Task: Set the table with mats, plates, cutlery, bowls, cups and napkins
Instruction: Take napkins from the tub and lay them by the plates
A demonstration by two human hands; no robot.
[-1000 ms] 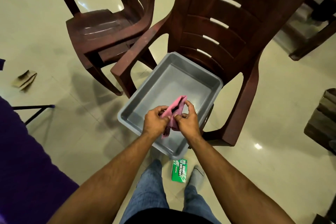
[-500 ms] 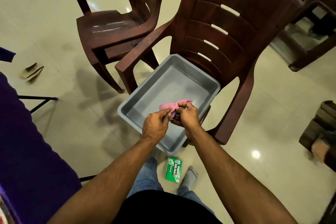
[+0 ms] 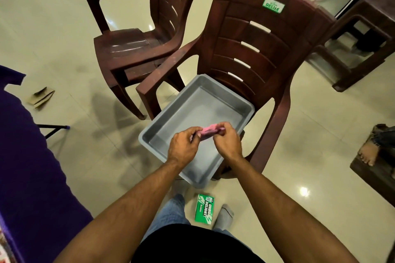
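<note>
1. At the far left, a desk under a purple cloth shows only by its edge. No mat, plate, cutlery, bowl or cup can be seen on the part in view, so how much of the setting is already laid cannot be told from here.
2. A folded scrap of brown card lies on the floor near the desk's corner, apart from everything else.
3. Two brown plastic chairs stand ahead: the left chair has a bare seat, and the right chair carries a grey tray on its seat, one corner jutting out toward the person.
4. The tray holds nothing that can be seen. Judged from that, the supplies have been drawn down and the napkin in hand is likely among the last pieces.
5. The left hand is the left grip: its fingers curl and pinch the near left end of a pink napkin.
6. The napkin sits between the two hands, bunched into a short folded strip, held in the air above the tray's middle and touching neither tray nor chair.
7. The right hand is the right grip: its fingers are clamped on the napkin's right end, thumb on top.
8. A green box lies on the floor between the person's feet, below the tray's near corner.
9. What seems left: finish folding the napkin and carry it left to the desk.
</note>
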